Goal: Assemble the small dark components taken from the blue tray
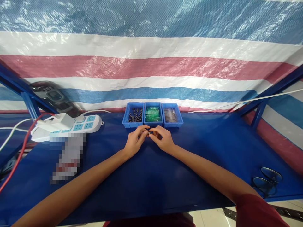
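My left hand and my right hand meet fingertip to fingertip just in front of three small blue bins. Both are closed in a pinch around a tiny dark and silvery part, mostly covered by the fingers; its kind is too small to make out. Small dark metal pieces lie loose in the left bin. Green plastic packets fill the middle bin. Inside the right bin are clear bags with brownish-grey contents.
A white power strip with plugs and red and white cables sits at the left. Nearer me lies a pixelated item. Eyeglasses rest at the right edge of the blue table. A striped sheet hangs behind.
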Tool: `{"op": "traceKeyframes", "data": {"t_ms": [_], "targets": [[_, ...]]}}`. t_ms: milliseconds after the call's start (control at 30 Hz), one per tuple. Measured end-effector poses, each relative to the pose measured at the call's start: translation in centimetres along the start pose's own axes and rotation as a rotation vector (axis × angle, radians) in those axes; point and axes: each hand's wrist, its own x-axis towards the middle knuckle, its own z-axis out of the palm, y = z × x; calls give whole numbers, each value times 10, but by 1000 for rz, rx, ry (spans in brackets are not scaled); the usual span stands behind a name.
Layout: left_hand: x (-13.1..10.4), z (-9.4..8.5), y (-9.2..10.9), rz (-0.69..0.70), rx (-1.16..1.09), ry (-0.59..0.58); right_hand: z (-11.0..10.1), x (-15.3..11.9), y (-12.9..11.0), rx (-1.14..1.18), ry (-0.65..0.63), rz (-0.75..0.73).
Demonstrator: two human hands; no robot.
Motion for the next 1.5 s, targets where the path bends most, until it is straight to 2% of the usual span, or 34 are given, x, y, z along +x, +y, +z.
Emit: {"op": "traceKeyframes", "data": {"t_ms": [200, 367, 500, 867, 1033, 1133, 1300, 1500], "targets": [[1, -1, 1, 25, 35, 22, -1, 0, -2, -41, 43, 28], [3, -2, 6, 130, 156, 39, -1, 0, -1, -45, 73, 27], [4, -2, 5, 178, 171, 59, 0, 0, 1, -60, 65, 15], [0, -4, 11, 53, 135, 80, 0, 0, -1, -63, 22, 24], [1, -5, 9, 136, 184, 112, -1, 0, -2, -51, 32, 15], [1, -5, 8, 135, 185, 84, -1, 0, -2, -54, 46, 17], [0, -4, 6, 7, 61, 53, 0, 0, -2, -30, 66, 38], [-2, -3, 4, -15, 19, -6, 0, -1, -1, -2, 32, -4]]}}
